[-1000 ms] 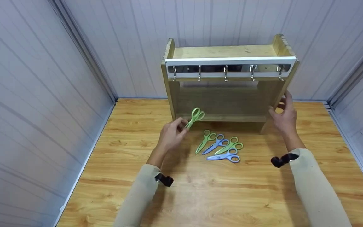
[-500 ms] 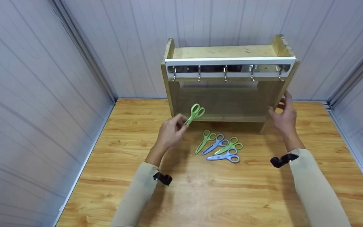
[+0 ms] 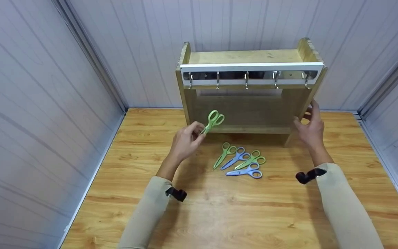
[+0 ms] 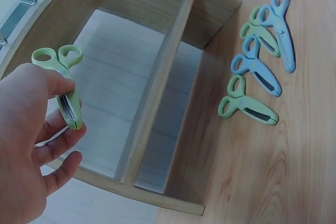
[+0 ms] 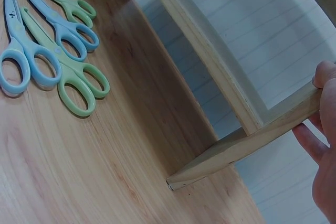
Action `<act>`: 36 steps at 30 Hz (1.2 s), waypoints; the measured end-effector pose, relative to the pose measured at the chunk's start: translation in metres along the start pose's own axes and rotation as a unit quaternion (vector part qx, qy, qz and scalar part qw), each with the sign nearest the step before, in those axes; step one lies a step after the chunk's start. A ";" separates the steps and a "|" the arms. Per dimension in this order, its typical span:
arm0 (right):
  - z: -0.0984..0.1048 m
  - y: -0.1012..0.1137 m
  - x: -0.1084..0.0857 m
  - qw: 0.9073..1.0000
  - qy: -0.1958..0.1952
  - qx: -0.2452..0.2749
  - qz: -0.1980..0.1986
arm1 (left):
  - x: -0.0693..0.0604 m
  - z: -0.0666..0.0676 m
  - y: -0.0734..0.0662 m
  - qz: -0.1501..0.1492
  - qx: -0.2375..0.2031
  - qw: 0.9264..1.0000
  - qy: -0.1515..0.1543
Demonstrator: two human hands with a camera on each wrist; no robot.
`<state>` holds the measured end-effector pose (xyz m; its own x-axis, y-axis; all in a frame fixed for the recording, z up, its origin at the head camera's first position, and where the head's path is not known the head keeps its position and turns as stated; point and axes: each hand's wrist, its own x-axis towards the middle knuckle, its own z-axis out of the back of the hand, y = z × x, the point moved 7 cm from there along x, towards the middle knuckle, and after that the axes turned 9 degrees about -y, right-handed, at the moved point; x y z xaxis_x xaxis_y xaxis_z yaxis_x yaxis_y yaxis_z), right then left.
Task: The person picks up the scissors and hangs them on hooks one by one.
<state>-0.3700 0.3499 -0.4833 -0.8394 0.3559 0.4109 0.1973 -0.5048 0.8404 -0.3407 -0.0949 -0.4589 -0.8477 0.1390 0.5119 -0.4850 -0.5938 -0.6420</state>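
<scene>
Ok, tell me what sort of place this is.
Probably a small work booth: pale panelled walls on three sides, a wood-grain surface between them, and a wooden rack standing there.

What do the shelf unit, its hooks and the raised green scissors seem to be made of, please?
Shelf unit: likely pale wood with a matte finish, from its visible grain.
Hooks: probably metal, polished, given their bright glints.
Raised green scissors: apparently plastic with a smooth finish, judging by their even colour; any metal inside is unclear.
</scene>
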 end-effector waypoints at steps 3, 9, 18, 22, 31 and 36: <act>0.000 0.000 0.000 1.000 0.001 0.000 -0.003 | 0.001 0.002 -0.001 -0.005 -0.001 1.000 0.001; 0.000 0.001 0.000 1.000 -0.005 0.006 0.004 | 0.005 0.009 -0.002 -0.007 -0.002 1.000 -0.007; 0.000 0.002 0.001 1.000 -0.014 -0.003 0.006 | 0.012 0.018 -0.006 -0.004 -0.021 1.000 -0.015; 0.000 0.003 0.000 1.000 -0.017 -0.002 0.008 | 0.015 0.023 -0.009 -0.006 -0.030 0.999 -0.018; -0.001 0.003 0.001 1.000 -0.012 0.010 0.013 | 0.022 0.033 -0.010 -0.004 -0.026 0.999 -0.033; 0.000 0.001 0.000 1.000 -0.005 0.011 0.010 | 0.025 0.038 -0.013 -0.006 -0.032 0.999 -0.037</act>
<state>-0.3701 0.3490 -0.4824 -0.8300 0.3545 0.4305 0.2246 -0.4941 0.8399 -0.3479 -0.1137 -0.4163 -0.8245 0.0867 0.5592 -0.5107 -0.5394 -0.6695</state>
